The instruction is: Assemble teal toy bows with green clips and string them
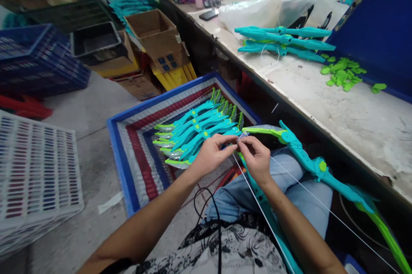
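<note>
My left hand (214, 152) and my right hand (257, 158) meet above my lap, thumb and forefinger of each pinched on thin white string (252, 190) at the tip of a toy bow. That teal and lime-green toy bow (304, 160) slants across my thighs to the lower right, its string running alongside. A second teal length (257, 192) passes under my right forearm, which partly hides it. Just left of my fingers, several similar finished-looking bows (198, 126) lie side by side in a blue-rimmed crate (117, 147). My fingertips cover the exact knot or loop.
On the workbench (322, 106) to the right lie stacked teal bows (285, 40), small green pieces (343, 72) and a phone (209, 15). A cardboard box (157, 38), a blue crate (41, 61) and a white basket (38, 179) stand on the left. The bench edge runs close to the bow.
</note>
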`<state>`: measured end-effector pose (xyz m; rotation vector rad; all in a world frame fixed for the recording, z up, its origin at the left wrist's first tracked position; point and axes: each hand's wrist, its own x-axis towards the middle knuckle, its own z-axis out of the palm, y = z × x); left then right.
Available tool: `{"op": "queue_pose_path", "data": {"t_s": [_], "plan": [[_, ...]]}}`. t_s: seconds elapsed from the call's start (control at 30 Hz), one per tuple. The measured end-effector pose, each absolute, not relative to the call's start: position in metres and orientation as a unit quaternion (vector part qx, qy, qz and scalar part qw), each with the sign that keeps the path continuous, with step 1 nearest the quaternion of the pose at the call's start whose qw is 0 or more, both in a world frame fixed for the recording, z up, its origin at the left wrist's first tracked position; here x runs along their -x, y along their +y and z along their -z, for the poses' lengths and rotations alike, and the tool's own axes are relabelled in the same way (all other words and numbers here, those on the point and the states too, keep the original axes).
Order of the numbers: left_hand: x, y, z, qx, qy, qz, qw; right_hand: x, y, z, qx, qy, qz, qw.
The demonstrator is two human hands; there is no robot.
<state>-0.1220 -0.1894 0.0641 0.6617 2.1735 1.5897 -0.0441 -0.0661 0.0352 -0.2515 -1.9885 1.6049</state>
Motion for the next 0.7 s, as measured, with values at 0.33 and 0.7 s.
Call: {"op": "queue_pose_path", "data": {"t_s": [0.33, 0.7], "plan": [[0.119, -0.173, -0.063, -0.35, 0.803, -0.477, 0.074, 0.035, -0.049, -0.043, 0.084, -0.759, -0.583, 0.276], [0.116, -0.17, -0.069, -0.381, 0.798, -0.461, 0.071, 0.022, -0.024, -0.066, 0.097, -0.837, -0.432, 0.322]]}}
